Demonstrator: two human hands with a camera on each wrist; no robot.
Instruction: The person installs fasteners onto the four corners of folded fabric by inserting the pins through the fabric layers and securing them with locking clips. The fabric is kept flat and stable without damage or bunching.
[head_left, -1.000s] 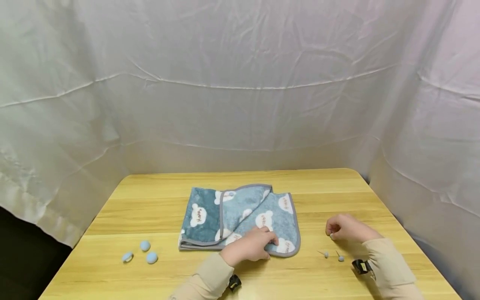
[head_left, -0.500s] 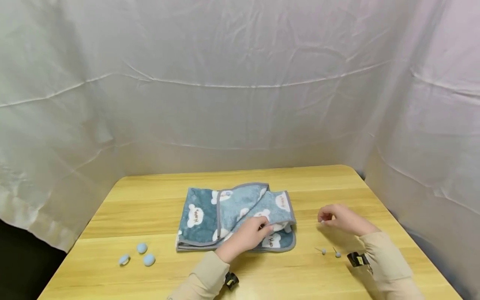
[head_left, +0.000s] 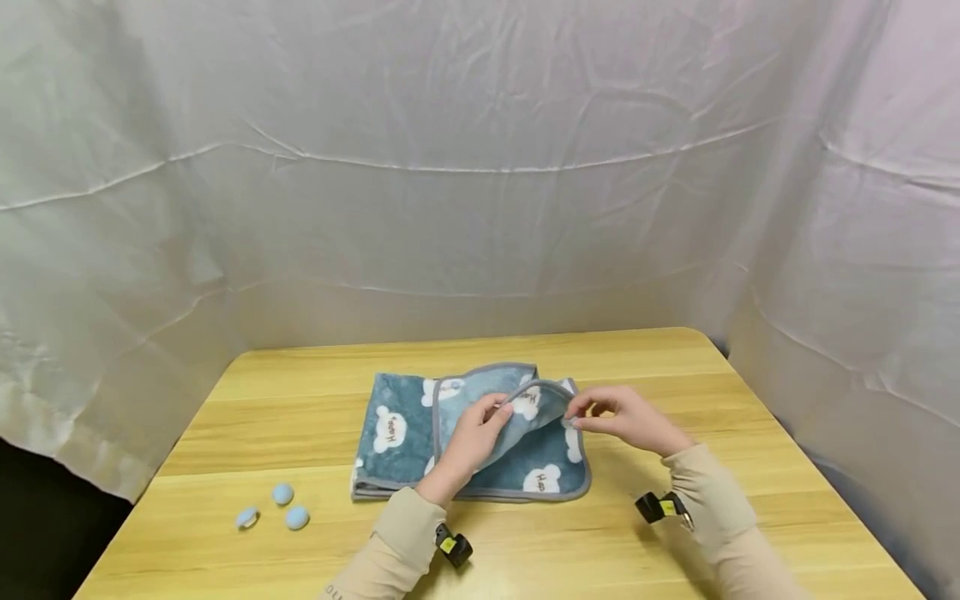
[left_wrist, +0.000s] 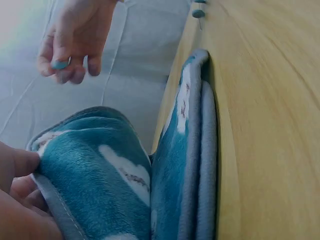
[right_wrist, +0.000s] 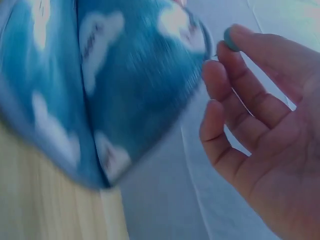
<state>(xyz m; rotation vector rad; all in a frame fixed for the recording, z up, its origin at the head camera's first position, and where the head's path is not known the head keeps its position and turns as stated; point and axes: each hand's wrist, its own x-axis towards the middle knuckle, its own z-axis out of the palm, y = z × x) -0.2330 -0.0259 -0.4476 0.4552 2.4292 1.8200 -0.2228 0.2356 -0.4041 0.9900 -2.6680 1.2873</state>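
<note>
A folded blue fleece blanket with white bear-head patches and grey binding lies mid-table. My left hand pinches the bound edge of its top layer and holds that corner raised, curling back. Close to the lifted edge, on its right, is my right hand. Between right thumb and index finger it pinches a pin with a small round blue head; in the right wrist view the thin point faces the blanket. In the left wrist view the other fingers of this hand are loosely spread.
Three round blue caps lie at the left of the wooden table. Two more blue-headed pins lie on the table beyond the blanket in the left wrist view. White curtains surround the table's back and sides.
My left hand has gripped the blanket's near right corner and lifted it back, baring the darker layer beneath. My right hand has moved left to the raised edge with the pin.
</note>
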